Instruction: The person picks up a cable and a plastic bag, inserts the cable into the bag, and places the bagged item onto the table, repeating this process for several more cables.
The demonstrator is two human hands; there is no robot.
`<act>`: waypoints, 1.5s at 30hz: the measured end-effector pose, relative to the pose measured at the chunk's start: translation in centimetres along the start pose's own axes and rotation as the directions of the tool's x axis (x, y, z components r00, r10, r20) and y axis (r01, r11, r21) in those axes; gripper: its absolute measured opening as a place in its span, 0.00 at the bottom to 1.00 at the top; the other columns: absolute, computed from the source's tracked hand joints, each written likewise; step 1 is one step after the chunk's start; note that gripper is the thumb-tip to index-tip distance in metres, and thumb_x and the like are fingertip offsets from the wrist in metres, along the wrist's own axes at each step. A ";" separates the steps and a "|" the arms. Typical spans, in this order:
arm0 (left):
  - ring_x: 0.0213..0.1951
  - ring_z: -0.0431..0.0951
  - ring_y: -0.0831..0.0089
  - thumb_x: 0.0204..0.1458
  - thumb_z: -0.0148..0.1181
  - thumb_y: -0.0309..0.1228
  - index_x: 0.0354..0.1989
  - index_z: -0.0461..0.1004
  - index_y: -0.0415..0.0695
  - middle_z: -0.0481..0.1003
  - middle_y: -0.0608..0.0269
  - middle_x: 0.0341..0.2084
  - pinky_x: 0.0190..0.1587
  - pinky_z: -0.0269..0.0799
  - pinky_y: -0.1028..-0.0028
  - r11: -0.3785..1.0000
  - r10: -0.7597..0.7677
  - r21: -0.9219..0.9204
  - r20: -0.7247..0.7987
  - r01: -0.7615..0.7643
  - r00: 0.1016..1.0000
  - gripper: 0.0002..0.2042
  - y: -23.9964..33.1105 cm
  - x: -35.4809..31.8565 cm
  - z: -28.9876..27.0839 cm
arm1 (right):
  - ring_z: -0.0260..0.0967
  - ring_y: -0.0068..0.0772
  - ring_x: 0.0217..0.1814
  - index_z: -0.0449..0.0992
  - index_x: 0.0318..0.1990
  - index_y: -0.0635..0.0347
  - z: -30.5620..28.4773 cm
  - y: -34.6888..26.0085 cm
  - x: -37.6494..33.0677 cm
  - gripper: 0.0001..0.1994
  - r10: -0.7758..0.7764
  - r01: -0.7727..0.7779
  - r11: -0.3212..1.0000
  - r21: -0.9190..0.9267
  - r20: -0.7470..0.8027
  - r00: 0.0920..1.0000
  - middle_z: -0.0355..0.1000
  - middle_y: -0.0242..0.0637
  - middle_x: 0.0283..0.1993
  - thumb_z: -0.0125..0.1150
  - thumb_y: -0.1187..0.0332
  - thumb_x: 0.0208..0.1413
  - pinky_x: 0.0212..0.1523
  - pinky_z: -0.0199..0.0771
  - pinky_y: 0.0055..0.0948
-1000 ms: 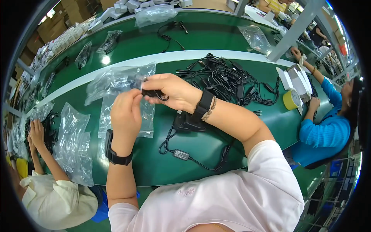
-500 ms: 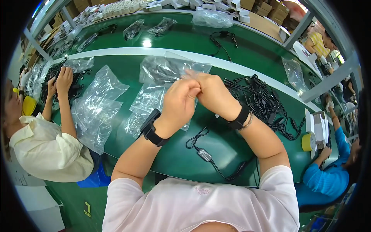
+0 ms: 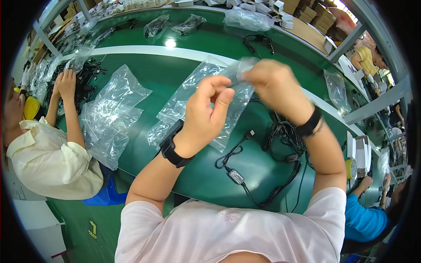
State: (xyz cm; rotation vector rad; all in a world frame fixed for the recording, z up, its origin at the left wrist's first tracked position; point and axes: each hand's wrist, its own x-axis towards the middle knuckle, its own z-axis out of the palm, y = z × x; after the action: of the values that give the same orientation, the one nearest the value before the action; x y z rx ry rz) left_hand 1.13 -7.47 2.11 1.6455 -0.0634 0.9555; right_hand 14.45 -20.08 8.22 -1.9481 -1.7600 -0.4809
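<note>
My left hand [image 3: 207,107] has its fingers curled at the edge of a clear plastic bag [image 3: 240,70], its thumb standing a little apart. My right hand [image 3: 276,87], smeared by motion, pinches the bag's upper edge. More clear bags [image 3: 184,98] lie flat beneath and left of my hands. On the green table in front of me rests a black cable with a small rectangular box [image 3: 236,176] and a plug end. A tangle of black cables [image 3: 285,136] sits below my right forearm, partly hidden by it.
Another pile of clear bags [image 3: 112,114] lies to the left, beside a co-worker in a cream shirt [image 3: 57,162] handling black cables. Beyond a white rail [image 3: 175,51] are bagged cables [image 3: 189,24]. At right stand a yellow tape roll [image 3: 351,168], white boxes and a blue-sleeved co-worker.
My right hand has moved right and up, away from my left hand. The bag now stretches between them, lifted off the table. The view has shifted slightly.
</note>
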 end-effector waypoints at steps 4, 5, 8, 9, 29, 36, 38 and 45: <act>0.23 0.69 0.79 0.51 0.55 0.27 0.41 0.64 0.38 0.71 0.63 0.21 0.27 0.66 0.80 0.987 0.029 0.157 -0.005 -0.027 1.000 0.11 1.0 0.8 -1.8 | 0.69 0.49 0.33 0.77 0.32 0.63 -3.9 5.9 1.9 0.09 0.195 -0.216 0.941 -0.259 -0.104 0.975 0.71 0.46 0.29 0.53 0.77 0.43 0.37 0.70 0.34; 0.22 0.69 0.79 0.51 0.55 0.26 0.41 0.64 0.39 0.71 0.63 0.21 0.27 0.66 0.79 0.983 0.060 0.175 -0.009 -0.058 0.998 0.11 1.1 1.0 -1.7 | 0.69 0.50 0.34 0.76 0.33 0.63 -4.9 9.1 1.6 0.09 0.181 -0.228 0.886 -0.405 -0.152 0.972 0.71 0.47 0.30 0.52 0.76 0.44 0.38 0.70 0.36; 0.22 0.69 0.78 0.50 0.54 0.25 0.41 0.65 0.39 0.70 0.64 0.20 0.27 0.66 0.79 0.968 0.165 0.200 -0.061 -0.150 0.984 0.10 1.0 1.5 -1.7 | 0.68 0.50 0.35 0.75 0.34 0.64 -5.9 16.9 0.4 0.09 0.153 -0.328 0.698 -0.637 -0.314 0.937 0.70 0.49 0.31 0.52 0.75 0.44 0.37 0.69 0.39; 0.22 0.69 0.78 0.50 0.54 0.25 0.41 0.65 0.39 0.70 0.64 0.20 0.27 0.66 0.79 0.967 0.167 0.207 -0.067 -0.149 0.984 0.10 1.0 1.7 -1.9 | 0.67 0.53 0.36 0.74 0.35 0.64 -5.5 18.8 -0.2 0.09 0.129 -0.306 0.668 -0.679 -0.300 0.945 0.69 0.50 0.30 0.51 0.76 0.44 0.37 0.68 0.42; 0.55 0.55 0.47 0.40 0.63 0.35 0.51 0.61 0.41 0.56 0.44 0.52 0.55 0.53 0.55 0.832 -0.173 0.518 0.583 -0.199 0.794 0.28 -3.7 -2.4 -5.2 | 0.44 0.43 0.67 0.56 0.61 0.54 7.1 45.6 7.1 0.28 0.637 -0.638 0.770 -0.013 -0.023 0.770 0.50 0.45 0.64 0.53 0.57 0.52 0.63 0.45 0.34; 0.53 0.59 0.49 0.38 0.62 0.38 0.52 0.62 0.44 0.58 0.46 0.53 0.53 0.58 0.56 0.768 -0.365 0.631 0.569 -0.108 0.737 0.30 -4.3 -1.1 -7.7 | 0.46 0.37 0.66 0.55 0.61 0.48 21.5 44.7 12.8 0.26 0.494 -0.530 0.823 0.205 0.203 0.845 0.48 0.41 0.65 0.46 0.65 0.52 0.64 0.43 0.30; 0.53 0.60 0.50 0.38 0.62 0.39 0.52 0.62 0.44 0.58 0.47 0.53 0.52 0.58 0.57 0.722 -0.449 0.690 0.530 -0.058 0.720 0.29 -4.1 -0.9 -8.0 | 0.51 0.41 0.63 0.61 0.57 0.56 23.0 39.1 14.3 0.21 0.549 -0.563 0.823 0.082 0.140 0.824 0.52 0.44 0.63 0.43 0.62 0.56 0.62 0.48 0.31; 0.52 0.61 0.53 0.39 0.61 0.38 0.50 0.64 0.45 0.59 0.48 0.52 0.52 0.59 0.58 0.757 -0.400 0.645 0.581 -0.101 0.709 0.26 -4.3 -1.2 -8.5 | 0.62 0.44 0.55 0.60 0.55 0.63 13.7 41.0 12.1 0.24 0.517 -0.412 0.685 -0.601 0.003 0.856 0.64 0.47 0.53 0.52 0.76 0.47 0.55 0.61 0.32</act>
State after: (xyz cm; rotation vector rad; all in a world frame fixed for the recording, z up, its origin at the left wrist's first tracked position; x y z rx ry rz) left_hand -2.06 0.50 -2.13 2.5532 -0.1062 0.1319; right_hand 55.84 -5.27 -0.94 -2.8441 -1.1797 -0.7440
